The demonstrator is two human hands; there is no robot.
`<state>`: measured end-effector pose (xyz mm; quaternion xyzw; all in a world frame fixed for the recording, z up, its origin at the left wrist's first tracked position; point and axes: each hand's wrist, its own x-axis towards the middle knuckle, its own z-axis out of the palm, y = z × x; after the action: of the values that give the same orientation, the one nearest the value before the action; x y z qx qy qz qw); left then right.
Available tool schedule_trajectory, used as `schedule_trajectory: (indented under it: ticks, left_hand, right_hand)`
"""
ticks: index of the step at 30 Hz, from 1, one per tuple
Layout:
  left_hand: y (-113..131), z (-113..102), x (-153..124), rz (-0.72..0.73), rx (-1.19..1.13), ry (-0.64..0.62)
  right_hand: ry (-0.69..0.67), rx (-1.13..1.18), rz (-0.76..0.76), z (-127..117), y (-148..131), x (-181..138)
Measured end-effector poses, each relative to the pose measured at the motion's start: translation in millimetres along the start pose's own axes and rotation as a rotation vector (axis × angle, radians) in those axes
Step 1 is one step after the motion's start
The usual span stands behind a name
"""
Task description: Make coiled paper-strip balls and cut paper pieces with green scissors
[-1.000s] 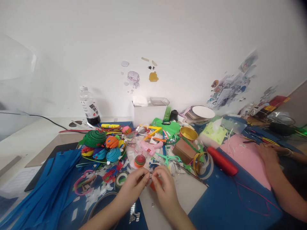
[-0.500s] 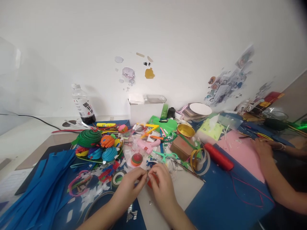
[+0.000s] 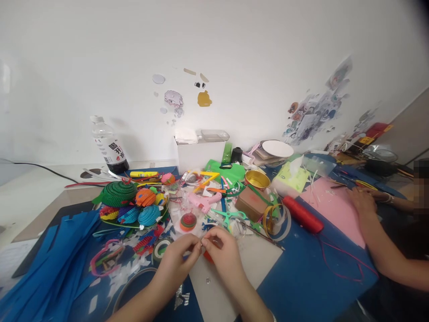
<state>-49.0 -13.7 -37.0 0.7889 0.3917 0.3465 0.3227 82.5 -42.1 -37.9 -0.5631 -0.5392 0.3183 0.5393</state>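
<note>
My left hand and my right hand meet fingertip to fingertip over a light grey board. Both are closed in a pinch on something too small to make out. A red-orange piece shows partly behind my right fingers; I cannot tell whether they touch it. Just beyond the hands sits a small red, green and orange coiled paper dome. To the left of my left hand lies a roll of tape. A small shiny bit rests on the board below the hands.
Blue paper strips spread at left beside coiled paper shapes. A pink glue gun, green scissors, brown box and red thread spool lie beyond. Another person's hand works over pink paper at right.
The view has shifted slightly, so most things sit a little further left. My hands stay pinched together in nearly the same pose.
</note>
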Motion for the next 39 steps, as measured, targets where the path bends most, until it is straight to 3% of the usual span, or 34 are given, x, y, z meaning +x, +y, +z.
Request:
schedule_trajectory:
  ticks: [3,6,11,18,26,39]
  left_hand:
    - [-0.7,1.3,-1.1,-0.091,-0.068,-0.002]
    - [-2.6,3.0,-1.8,-0.193,-0.147,0.029]
    - [-5.0,3.7,-2.3,-0.185,-0.137,0.102]
    - [-3.4,2.3,-4.1,0.027,0.023,0.170]
    - [-4.6,2.4,-3.8,0.242,0.202,0.260]
    - [-6.7,3.3,-6.5,0.515,0.318,0.208]
  right_hand:
    - [0.115,-0.103,-0.132,2.9,0.2,-3.5]
    - [0.249,-0.263,-0.360,5.8,1.1,-9.5]
    - [0.264,-0.466,-0.558,8.6,0.0,-14.4]
    - [0.338,-0.534,-0.633,12.1,-0.2,-14.3]
    - [0.291,-0.486,-0.585,11.9,0.9,-15.2]
    - [0.261,-0.432,-0.590,5.3,4.3,-20.4]
